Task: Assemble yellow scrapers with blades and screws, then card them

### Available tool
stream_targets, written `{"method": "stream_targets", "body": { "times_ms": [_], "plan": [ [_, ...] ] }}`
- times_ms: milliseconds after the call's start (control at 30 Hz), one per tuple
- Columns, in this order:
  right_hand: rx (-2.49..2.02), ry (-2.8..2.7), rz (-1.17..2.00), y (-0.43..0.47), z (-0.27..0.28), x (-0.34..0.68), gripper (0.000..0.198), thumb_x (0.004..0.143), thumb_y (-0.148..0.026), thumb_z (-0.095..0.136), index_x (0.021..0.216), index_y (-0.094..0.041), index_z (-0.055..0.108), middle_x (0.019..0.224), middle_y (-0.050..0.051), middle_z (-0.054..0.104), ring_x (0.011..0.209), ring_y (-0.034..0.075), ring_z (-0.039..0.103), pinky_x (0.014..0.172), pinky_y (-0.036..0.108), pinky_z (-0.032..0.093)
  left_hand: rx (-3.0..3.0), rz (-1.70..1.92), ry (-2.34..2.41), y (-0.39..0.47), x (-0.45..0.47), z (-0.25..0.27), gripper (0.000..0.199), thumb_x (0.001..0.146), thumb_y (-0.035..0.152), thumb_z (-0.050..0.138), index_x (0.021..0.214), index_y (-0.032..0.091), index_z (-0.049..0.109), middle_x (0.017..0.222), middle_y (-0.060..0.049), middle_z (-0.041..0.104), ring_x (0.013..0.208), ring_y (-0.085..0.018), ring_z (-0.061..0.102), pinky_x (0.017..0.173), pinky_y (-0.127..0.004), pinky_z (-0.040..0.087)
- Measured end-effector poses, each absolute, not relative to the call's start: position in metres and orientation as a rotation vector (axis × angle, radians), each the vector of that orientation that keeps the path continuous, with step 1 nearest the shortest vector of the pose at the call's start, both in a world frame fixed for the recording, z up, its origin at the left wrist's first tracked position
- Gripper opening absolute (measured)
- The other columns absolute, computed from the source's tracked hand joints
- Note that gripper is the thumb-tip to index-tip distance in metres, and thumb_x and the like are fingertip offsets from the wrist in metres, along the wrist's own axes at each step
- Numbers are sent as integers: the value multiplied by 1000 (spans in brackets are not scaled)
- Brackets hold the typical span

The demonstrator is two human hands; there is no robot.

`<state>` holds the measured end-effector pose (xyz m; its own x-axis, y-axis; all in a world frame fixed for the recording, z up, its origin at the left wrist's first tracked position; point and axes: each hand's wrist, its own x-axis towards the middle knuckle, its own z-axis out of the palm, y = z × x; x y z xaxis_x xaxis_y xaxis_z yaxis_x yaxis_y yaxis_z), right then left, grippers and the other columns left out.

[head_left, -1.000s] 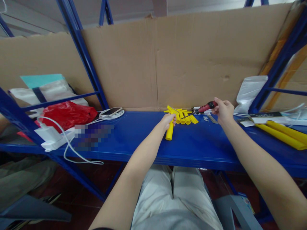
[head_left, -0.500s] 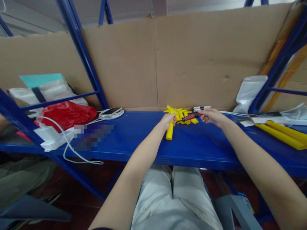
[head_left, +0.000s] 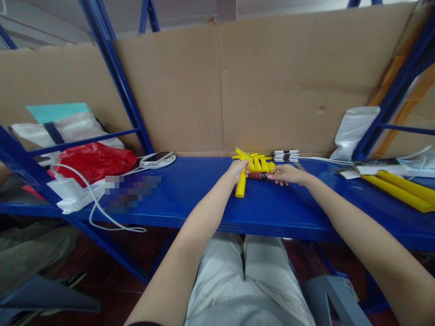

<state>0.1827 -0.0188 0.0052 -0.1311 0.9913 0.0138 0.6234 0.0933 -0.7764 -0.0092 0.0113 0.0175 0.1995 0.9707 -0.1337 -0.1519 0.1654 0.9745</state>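
My left hand (head_left: 238,171) is closed around a yellow tube (head_left: 240,188), which stands out below my fist, with yellow parts showing above it. My right hand (head_left: 284,174) has its fingers at the right end of a red-and-black stick-like tool (head_left: 257,175). The tool lies level, low over the blue shelf, its left end close to my left hand. Its exact kind is too small to make out. Behind it lies a pile of small yellow pieces (head_left: 258,163), partly hidden by my hands.
A stack of small white-and-black packets (head_left: 286,155) stands behind my right hand. On the right lie long yellow pieces (head_left: 401,190). To the left are a phone (head_left: 159,157) on a coiled cable, a red bag (head_left: 98,160) and a white power strip (head_left: 76,203). A cardboard wall (head_left: 220,90) closes the back.
My right hand has moved left and slightly down with the red-and-black tool, now more level and nearer my left hand. The white-and-black packets are uncovered. My left hand has stayed in place.
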Motion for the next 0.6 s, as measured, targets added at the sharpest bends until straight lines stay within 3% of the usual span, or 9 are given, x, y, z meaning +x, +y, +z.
{"method": "stream_targets", "body": {
  "times_ms": [133, 267, 433, 600],
  "plan": [
    [-1613, -1962, 658, -12, 2, 183, 27, 71, -41, 72, 72, -18, 58, 49, -3, 57, 38, 8, 49, 35, 18, 35, 1052, 1032, 1018, 11, -9, 17, 20, 83, 5, 46, 67, 18, 43, 44, 8, 38, 32, -4, 30, 40, -19, 24],
    [-1699, -2111, 346, -13, 11, 188, 19, 78, -37, 64, 71, -19, 60, 56, 1, 62, 49, 12, 57, 47, 22, 42, 1051, 1030, 1029, 10, -10, 18, 19, 83, 6, 45, 68, 18, 43, 44, 8, 37, 32, -4, 30, 40, -19, 24],
    [-1973, -1985, -298, -16, 27, 214, 17, 84, -27, 52, 84, -18, 67, 86, 11, 70, 83, 24, 66, 70, 30, 48, 1057, 1030, 1023, 9, -10, 19, 18, 83, 6, 44, 69, 17, 44, 43, 9, 37, 31, -4, 30, 40, -19, 24],
    [-2221, -1845, -354, -10, 25, 252, 28, 83, -22, 50, 103, -17, 69, 106, 17, 68, 100, 31, 63, 82, 38, 47, 1062, 1027, 1027, 9, -10, 19, 17, 83, 6, 45, 69, 17, 45, 44, 9, 37, 31, -4, 30, 39, -18, 25]
  ]
}}
